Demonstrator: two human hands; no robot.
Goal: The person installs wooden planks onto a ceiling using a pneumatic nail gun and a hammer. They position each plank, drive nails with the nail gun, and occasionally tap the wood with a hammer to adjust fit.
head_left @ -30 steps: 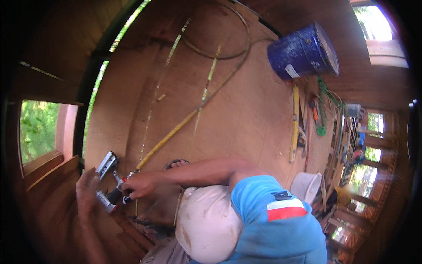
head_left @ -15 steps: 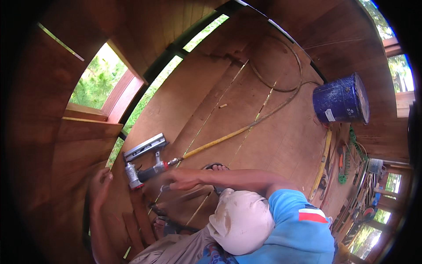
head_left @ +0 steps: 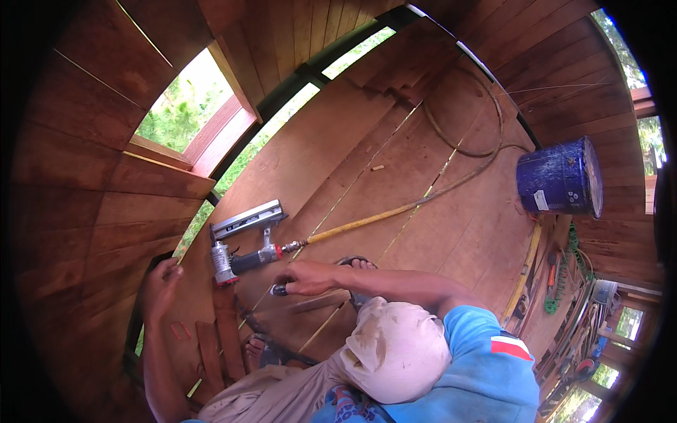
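Note:
My left hand [head_left: 161, 283] is at the lower left wall beside a narrow gap, fingers curled around something I cannot make out. My right hand [head_left: 308, 279] grips a small black-and-silver object [head_left: 279, 289] just below the pneumatic nail gun [head_left: 248, 261]. That silver, black and red tool lies on the plywood floor [head_left: 303, 162], coupled to a yellow air hose [head_left: 361, 217]. Loose wood strips [head_left: 229, 331] lie between my left forearm and my sandalled feet [head_left: 257, 349]. My pale, stained trousers and blue sleeve fill the lower middle and right.
Wooden walls curve around the floor, with a window opening [head_left: 180, 102] at left. A dark blue bucket [head_left: 553, 176] stands at right, where the hose loops. Below it are a green coiled hose [head_left: 551, 303], an orange-handled tool [head_left: 552, 271] and stacked timber with various items.
The nail gun, in my hands a second ago, has been let go onto the floor. My left hand has left it for the wall. The view has turned, shifting the scene rightward.

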